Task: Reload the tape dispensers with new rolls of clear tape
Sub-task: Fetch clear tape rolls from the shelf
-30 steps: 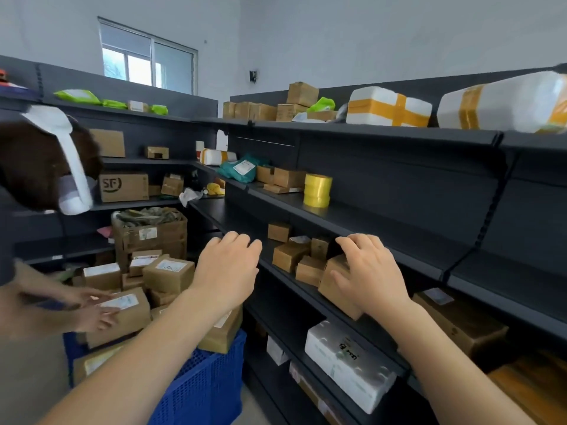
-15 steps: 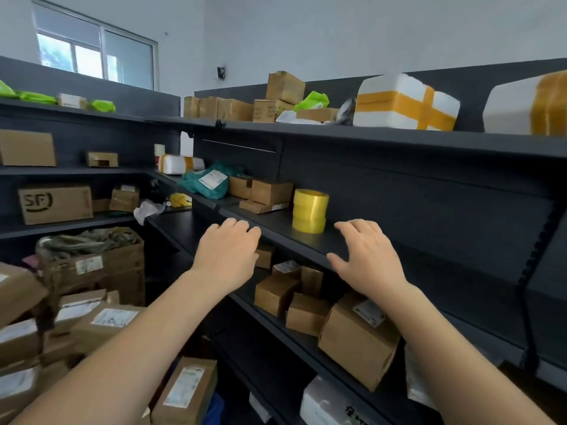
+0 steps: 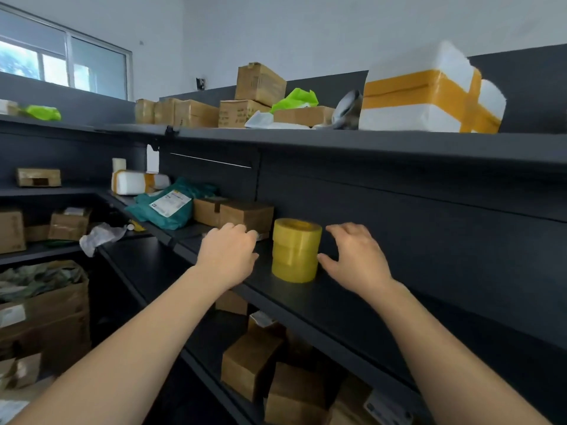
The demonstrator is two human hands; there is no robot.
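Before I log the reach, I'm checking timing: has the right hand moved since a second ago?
Yes. The right hand has risen from the brown cardboard boxes below to the dark metal shelf above them, beside the yellow stack of tape rolls.

A stack of tape rolls point(image 3: 296, 250) is standing on the dark shelf point(image 3: 306, 302); the left hand point(image 3: 228, 256) and right hand point(image 3: 357, 259) are hovering just beside it, holding nothing.

Cardboard boxes point(image 3: 247, 214), a teal mailer point(image 3: 171, 207), dark shelves point(image 3: 337, 302)
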